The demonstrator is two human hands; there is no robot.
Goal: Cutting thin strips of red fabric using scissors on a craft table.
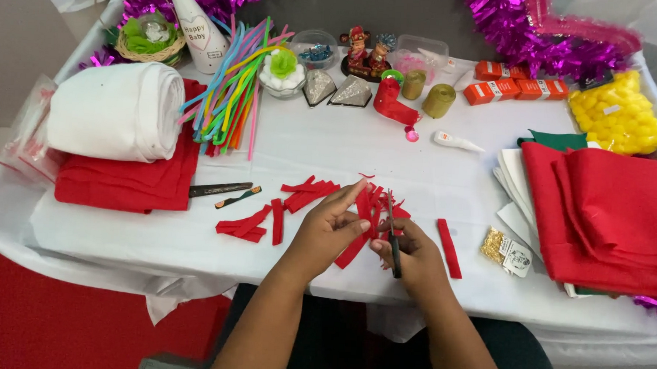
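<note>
White-covered table (388,161) fills the view, crowded along its far edge and both sides. Right side: stack of folded red felt (615,212) over white and green sheets, hanging past the near edge. Left side: thick roll of white fabric (117,110) lying on a folded red cloth (125,183), a clear plastic bag just beside it. Far edge, left to right: purple tinsel (549,35), small basket with green filling, white cone hat (195,24), fan of coloured pipe-cleaner sticks (233,84), glass bowls, two small figurines, red ribbon roll (391,100), two gold ribbon spools, orange boxes (514,85), bag of yellow pom-poms (618,114). Small white glue bottle (456,141) lies apart, mid-table. Near centre-left: dark-handled craft knife (221,189), then loose cut red felt strips (268,215) scattered flat on the cloth; one single strip (449,247) lies right of the hands, and a little packet of gold bits (504,250) beyond it. Left hand (326,232) fingers curled in, thumb and fingertips pinching a bunch of red felt pieces (368,208), held just above the table near its front edge, at centre. Right hand (410,254) closed around small scissors (392,243), blades pointing up into the red bunch; whether the blades are apart cannot be told.
</note>
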